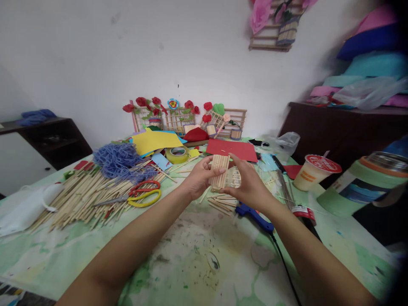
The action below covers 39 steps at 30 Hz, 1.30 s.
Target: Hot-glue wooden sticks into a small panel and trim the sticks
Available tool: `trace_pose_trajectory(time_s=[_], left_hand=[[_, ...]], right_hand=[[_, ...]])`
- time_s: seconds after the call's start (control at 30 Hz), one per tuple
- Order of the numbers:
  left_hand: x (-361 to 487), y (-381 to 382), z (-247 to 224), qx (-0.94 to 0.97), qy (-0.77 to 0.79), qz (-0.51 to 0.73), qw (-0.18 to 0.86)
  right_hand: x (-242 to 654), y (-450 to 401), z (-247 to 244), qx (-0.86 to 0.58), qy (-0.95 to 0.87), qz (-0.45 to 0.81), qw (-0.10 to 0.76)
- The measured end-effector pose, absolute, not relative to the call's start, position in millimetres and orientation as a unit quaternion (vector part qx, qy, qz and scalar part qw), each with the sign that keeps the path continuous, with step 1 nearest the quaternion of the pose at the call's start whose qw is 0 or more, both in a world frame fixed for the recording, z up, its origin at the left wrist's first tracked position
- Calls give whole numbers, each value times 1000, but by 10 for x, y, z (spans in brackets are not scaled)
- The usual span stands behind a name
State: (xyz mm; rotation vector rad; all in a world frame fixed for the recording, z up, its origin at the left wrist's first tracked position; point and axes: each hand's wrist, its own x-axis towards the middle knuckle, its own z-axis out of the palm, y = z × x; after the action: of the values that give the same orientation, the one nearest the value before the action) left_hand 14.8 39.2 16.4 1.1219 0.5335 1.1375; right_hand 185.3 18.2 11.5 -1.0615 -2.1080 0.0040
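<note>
A small panel of short wooden sticks (219,170), lined up side by side, is held up above the table between both hands. My left hand (201,176) grips its left side, thumb across the front. My right hand (247,180) holds its right edge between thumb and index finger. Just behind the right fingers a small stick lattice (235,177) is partly hidden. Below the hands lie loose short sticks (221,205), with a blue glue gun (256,217) beside them under my right hand.
Long sticks (79,195), blue yarn (116,161) and scissors (143,195) lie to the left. Tape (177,154) and red paper (234,148) are further back. A drink cup (315,172) and a green flask (363,185) stand right. Flower frames (180,119) line the wall.
</note>
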Motion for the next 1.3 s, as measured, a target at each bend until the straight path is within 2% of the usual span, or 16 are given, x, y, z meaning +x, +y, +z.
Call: trace_pose_trajectory(time_s=[0.17,0.47,0.6,0.73,0.87,1.0,1.13,1.3], left_hand=[[118,412,137,514,234,450,692],[-1,535,-29,566,337,458,596],[-41,548,-37,582,351,442,586],[-57,549,-41,571,363,449,584],[-80,531,-32,519,352,460,628],[-155,513,-35,409,327,460,718],[-276,532,-101,306,331,450,771],[-367,586,-203,257,362,453,773]], right_hand=[[1832,178,97,-401,-843,-18,359],[1882,191,60,-421,-856,-89,287],[1964,207,127,-423,-848,-94,305],[2076,235,242,-446,-811,-116,360],[2210,185,240,-497,-773,-83,386],[2346,-48,-62,-589,-764,1,263],[2446,-357,-449,-654,-744,18,133],[2444,-481,-627,-667,-730,15,145]])
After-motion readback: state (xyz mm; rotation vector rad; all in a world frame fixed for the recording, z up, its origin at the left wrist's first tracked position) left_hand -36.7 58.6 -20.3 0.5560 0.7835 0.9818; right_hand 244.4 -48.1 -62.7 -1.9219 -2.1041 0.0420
